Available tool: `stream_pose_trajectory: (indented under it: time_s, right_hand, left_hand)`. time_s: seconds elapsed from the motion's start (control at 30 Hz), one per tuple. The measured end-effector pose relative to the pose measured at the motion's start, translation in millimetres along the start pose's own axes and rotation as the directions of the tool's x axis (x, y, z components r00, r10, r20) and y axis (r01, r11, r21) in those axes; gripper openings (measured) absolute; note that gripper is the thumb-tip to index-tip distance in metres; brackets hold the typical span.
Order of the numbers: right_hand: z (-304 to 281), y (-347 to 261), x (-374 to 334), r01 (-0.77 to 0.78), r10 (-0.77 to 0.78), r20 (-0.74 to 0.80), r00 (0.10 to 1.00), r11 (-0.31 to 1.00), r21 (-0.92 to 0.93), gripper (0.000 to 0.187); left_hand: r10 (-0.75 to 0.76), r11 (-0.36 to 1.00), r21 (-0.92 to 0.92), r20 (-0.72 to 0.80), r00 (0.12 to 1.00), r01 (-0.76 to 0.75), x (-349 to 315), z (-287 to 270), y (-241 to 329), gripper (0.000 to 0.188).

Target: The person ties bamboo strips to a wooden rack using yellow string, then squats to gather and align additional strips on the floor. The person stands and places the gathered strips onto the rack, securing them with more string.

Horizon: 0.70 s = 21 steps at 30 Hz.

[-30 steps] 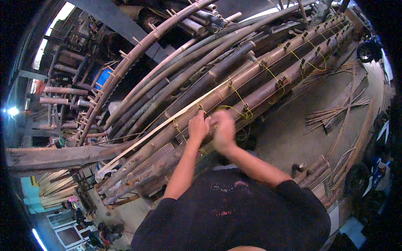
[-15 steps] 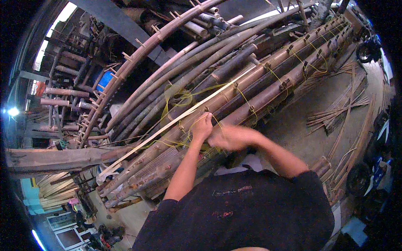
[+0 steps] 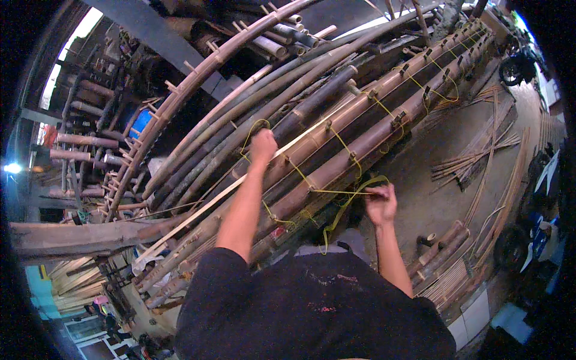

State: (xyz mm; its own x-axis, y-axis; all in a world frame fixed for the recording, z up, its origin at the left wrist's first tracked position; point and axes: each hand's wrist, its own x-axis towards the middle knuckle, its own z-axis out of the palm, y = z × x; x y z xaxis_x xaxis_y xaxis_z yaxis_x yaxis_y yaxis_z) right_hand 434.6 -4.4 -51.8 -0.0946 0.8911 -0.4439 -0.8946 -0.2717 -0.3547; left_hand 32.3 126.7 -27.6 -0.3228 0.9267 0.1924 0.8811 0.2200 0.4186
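Two long brown bamboo poles run diagonally before me, a nearer pole (image 3: pixel 372 147) and a farther pole (image 3: pixel 312 144). Yellow plastic strap crosses them at intervals, around short dark pegs. Above the far pole, my left hand (image 3: pixel 264 147) is closed in a fist, with a loop of the strap coming out of it. My right hand (image 3: pixel 382 206), on the near side, pinches a yellow strap (image 3: pixel 342 192) that stretches tight from the near pole. A slack length of it hangs in a loop below. A pale wooden strip (image 3: pixel 207 207) lies along the far pole.
Curved bamboo poles (image 3: pixel 240 99) are stacked beyond, below an arched pole with pegs (image 3: pixel 174 99). A concrete beam (image 3: pixel 78 237) juts in from the left. Thin bamboo sticks (image 3: pixel 477 153) and cut bamboo pieces (image 3: pixel 441 246) lie on the floor at right.
My hands were together over the poles and have parted. The left moved up and left beyond the far pole; the right moved out to the right, drawing the strap tight.
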Motion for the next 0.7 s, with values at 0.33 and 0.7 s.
stream_pose_trajectory:
  time_s: [0.33,0.7]
  right_hand:
    - [11.3,141.9,-84.3,-0.820,0.831,-0.159,0.533,0.460,-0.340,0.046]
    - [237.1,226.9,-128.8,0.713,0.136,0.753,0.643,0.252,-0.654,0.031]
  left_hand:
    - [-0.074,0.972,0.224,-0.013,0.997,0.075,-43.2,-218.6,-79.2,0.035]
    - [-0.153,0.978,0.187,0.370,0.916,0.088,-201.7,-97.3,-1.4,0.025]
